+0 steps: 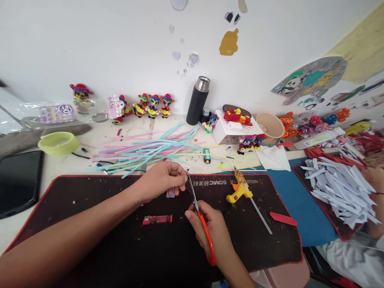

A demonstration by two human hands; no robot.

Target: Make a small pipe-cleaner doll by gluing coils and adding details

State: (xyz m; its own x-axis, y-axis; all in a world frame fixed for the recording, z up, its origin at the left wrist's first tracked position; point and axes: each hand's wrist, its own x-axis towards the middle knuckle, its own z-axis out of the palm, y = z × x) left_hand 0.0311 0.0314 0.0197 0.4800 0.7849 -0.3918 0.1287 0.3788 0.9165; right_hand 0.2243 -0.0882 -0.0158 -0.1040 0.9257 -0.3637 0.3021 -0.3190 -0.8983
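My right hand (211, 226) is closed around the orange handles of a pair of scissors (206, 236), whose blades point up and away from me. Close to the blade tips, my left hand (168, 178) pinches something small and dark that I cannot make out. A small lilac piece (170, 193) shows just below the left fingers; whether they hold it I cannot tell. Both hands are above a black desk mat (120, 248) with a red edge. A pink lighter (157, 219) lies on the mat, nearer to me than the left hand.
Right of the scissors lies a yellow glue gun (240, 188) with a glue stick in it. Pastel pipe cleaners (150, 148) spread behind the mat. A black thermos (198, 100) and small figures (154, 106) stand by the wall. White paper strips (339, 192) lie before another person at right.
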